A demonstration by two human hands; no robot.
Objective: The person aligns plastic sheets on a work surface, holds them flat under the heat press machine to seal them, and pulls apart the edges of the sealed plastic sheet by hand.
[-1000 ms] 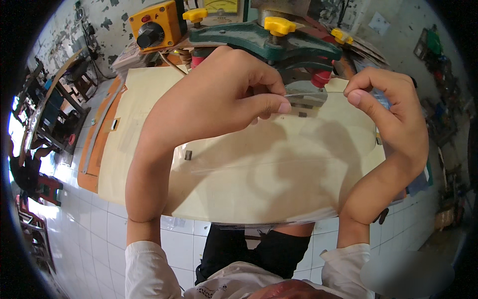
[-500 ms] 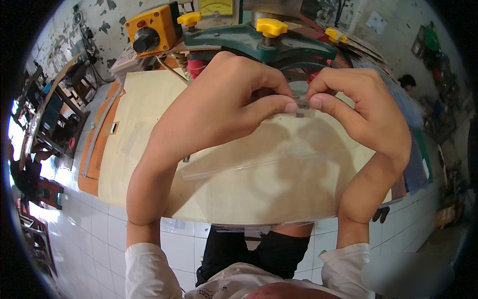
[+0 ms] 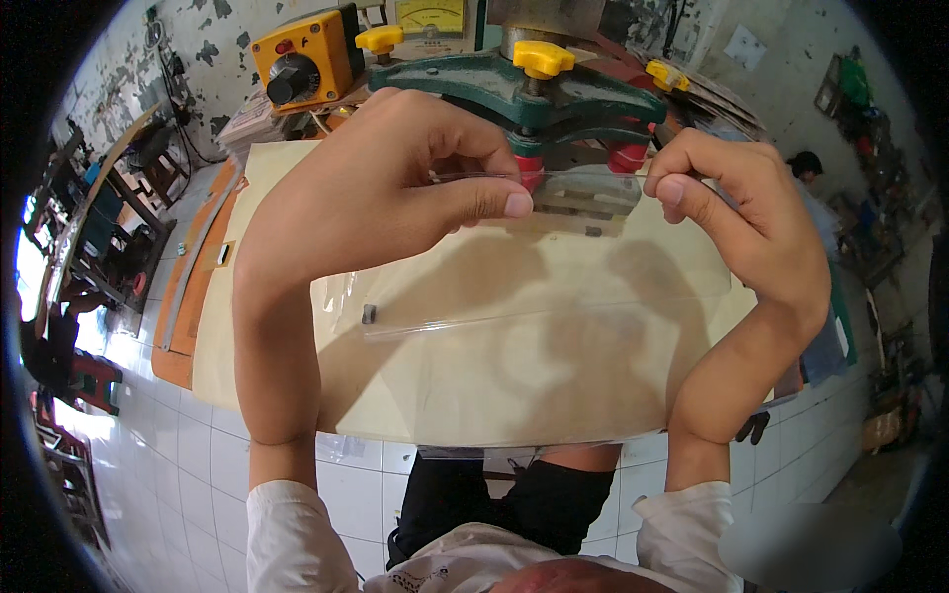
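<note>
A clear, thin plastic bag (image 3: pixel 514 296) hung stretched between both hands above the cream-coloured sheet worktop (image 3: pixel 474 395), its top edge just in front of the green cast-metal press with yellow knobs (image 3: pixel 524 84). The film looked light, limp and slippery, likely to crease or slide, so the top corners seemed the best hold. The left hand (image 3: pixel 386 188) pinched the upper left edge in a narrow thumb-and-finger grip, wrist bent inward. The right hand (image 3: pixel 741 217) pinched the upper right corner likewise, forearm rising steeply from below.
</note>
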